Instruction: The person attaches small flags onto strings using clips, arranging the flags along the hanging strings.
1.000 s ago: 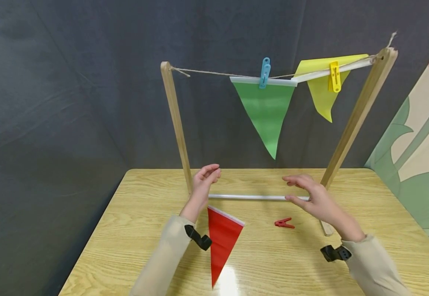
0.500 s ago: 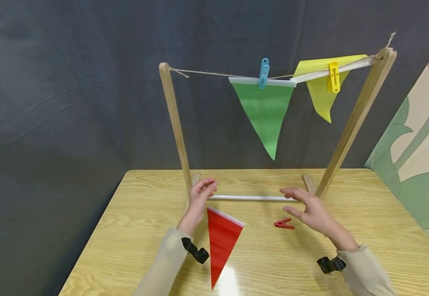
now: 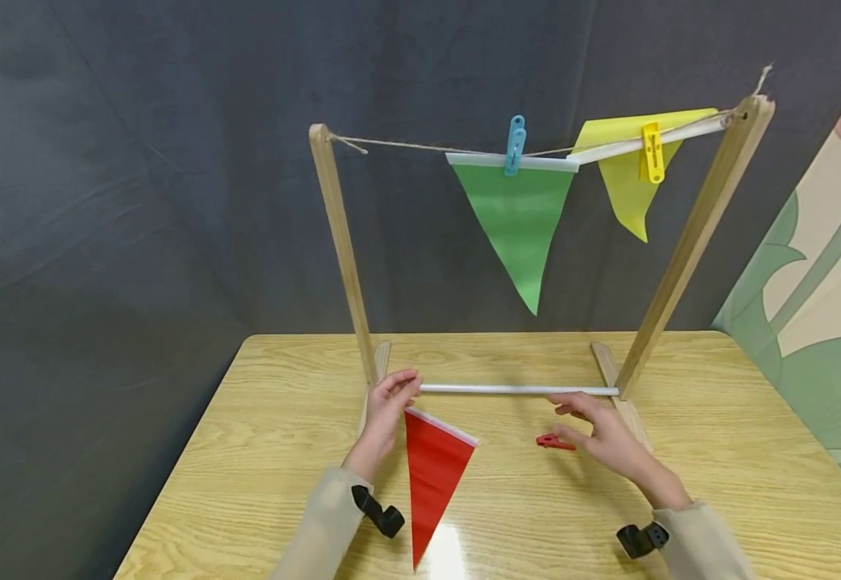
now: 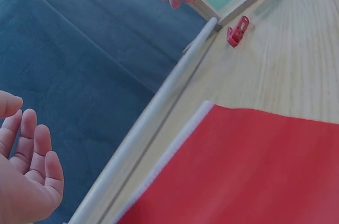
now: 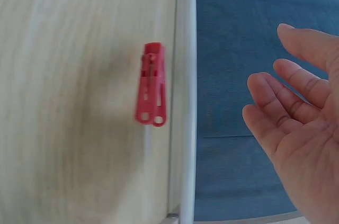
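Note:
On the table lies a red triangular pennant [image 3: 437, 479] with a white top edge, point toward me. My left hand [image 3: 384, 415] hovers just beyond its upper left corner, fingers loosely bent; the left wrist view shows nothing in that hand [image 4: 32, 171]. To the right, a small red clothespin [image 3: 553, 442] lies on the table, its right end partly behind the thumb in the head view. Above it is my right hand [image 3: 602, 435], thumb and fingers apart. The right wrist view shows that hand [image 5: 302, 113] holding nothing and the whole clothespin [image 5: 152, 86].
A wooden frame with a left post [image 3: 341, 242] and a right post [image 3: 696, 242] carries a twine line [image 3: 406, 146]. From it hang a green pennant [image 3: 518, 217] on a blue clothespin [image 3: 515, 147] and a yellow pennant [image 3: 627, 193] on a yellow one. A white rod [image 3: 507, 390] joins the feet.
Both hands have come down toward the table. The left has drawn nearer to the red pennant's corner, the right nearer to the red clothespin. The pennant and clothespin lie where they were.

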Motion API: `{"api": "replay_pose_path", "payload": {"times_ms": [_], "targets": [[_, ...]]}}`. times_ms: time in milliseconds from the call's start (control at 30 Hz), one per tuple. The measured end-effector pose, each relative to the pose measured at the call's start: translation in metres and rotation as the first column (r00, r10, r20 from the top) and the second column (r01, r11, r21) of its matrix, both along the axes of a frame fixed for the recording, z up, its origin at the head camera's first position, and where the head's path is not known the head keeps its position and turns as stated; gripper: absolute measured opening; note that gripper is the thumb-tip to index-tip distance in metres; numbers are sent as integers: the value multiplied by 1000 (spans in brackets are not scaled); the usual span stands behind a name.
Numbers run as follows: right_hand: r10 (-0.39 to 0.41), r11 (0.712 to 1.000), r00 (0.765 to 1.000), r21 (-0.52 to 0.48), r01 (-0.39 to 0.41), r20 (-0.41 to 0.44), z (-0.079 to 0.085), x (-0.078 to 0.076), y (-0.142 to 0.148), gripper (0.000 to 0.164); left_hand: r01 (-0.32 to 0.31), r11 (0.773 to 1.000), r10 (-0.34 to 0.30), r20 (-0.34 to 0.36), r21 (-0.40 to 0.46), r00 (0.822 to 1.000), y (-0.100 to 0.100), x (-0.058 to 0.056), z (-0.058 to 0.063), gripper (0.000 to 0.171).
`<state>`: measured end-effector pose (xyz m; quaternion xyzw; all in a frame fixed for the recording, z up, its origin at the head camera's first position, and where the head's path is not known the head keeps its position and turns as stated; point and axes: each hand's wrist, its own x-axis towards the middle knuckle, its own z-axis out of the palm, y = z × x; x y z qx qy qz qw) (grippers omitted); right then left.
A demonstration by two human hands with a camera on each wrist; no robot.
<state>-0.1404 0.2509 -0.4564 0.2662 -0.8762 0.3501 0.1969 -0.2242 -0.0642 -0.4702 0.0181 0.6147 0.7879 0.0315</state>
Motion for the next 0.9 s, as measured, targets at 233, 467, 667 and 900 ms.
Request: {"api": "replay_pose_path", "payload": {"times_ms": [233,467,667,900], "targets": [[7,1000,999,-8,-6,51,-11,2,1,43,-4,998,5,8,-60,1000,-4,2,-11,31],[-4,1000,998,-12,5,61,-19,3,3,42,-14,995,16,15,-94,1000,-8,11,-4,29],[-10,1000,999,-4,11,42,-25,2,5,43,-13,988,13,-4,-152,1000,-9,17,0,28],[-35,999,999,20,35,23,-33,1,7,42,9,908,-110,-219,-418,969,-12,12,-22,24]]}}
